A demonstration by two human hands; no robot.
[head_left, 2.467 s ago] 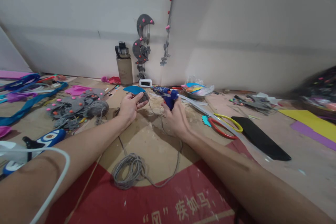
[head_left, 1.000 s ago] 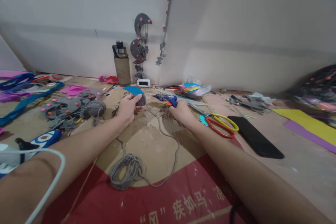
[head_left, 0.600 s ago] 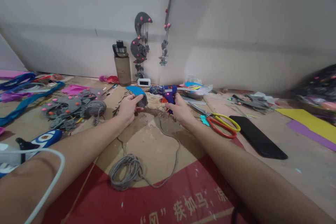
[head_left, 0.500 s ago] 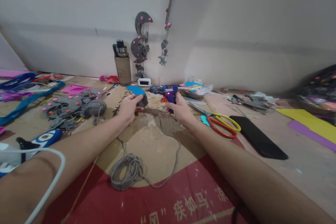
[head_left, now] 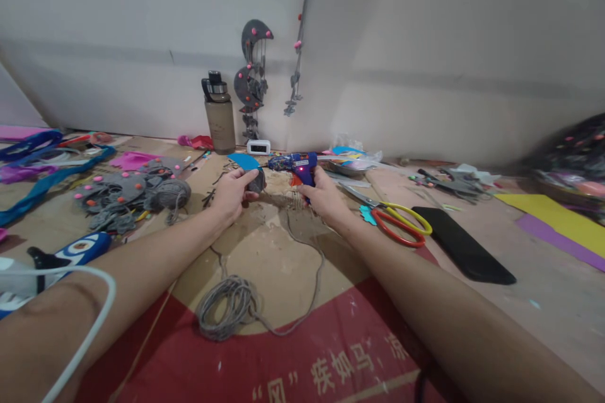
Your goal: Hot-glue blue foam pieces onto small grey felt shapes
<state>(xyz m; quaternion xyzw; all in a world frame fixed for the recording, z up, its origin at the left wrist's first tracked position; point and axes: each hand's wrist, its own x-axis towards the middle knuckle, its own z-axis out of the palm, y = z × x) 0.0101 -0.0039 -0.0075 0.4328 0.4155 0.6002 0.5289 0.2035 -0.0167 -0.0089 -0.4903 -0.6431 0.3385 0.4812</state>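
My right hand (head_left: 325,195) is closed round the handle of a blue glue gun (head_left: 302,167), whose red light glows on its side. Its nozzle points left, close to the blue piece (head_left: 243,161) and a dark grey felt piece (head_left: 258,181). Both pieces are pinched between the thumb and fingers of my left hand (head_left: 231,196); whether they are joined I cannot tell. A strand of grey yarn runs below my hands to a loose coil (head_left: 229,307) on the cardboard.
Scissors (head_left: 399,223) and a black phone (head_left: 460,244) lie right of my right arm. A bottle (head_left: 220,123) and small white clock (head_left: 258,147) stand at the back. Felt pieces and a yarn ball (head_left: 170,194) lie left. Felt moons (head_left: 249,85) hang on the wall.
The glue gun's nozzle has come slightly closer to the pieces in my left hand. Both hands keep their grip, and the view has shifted a little.
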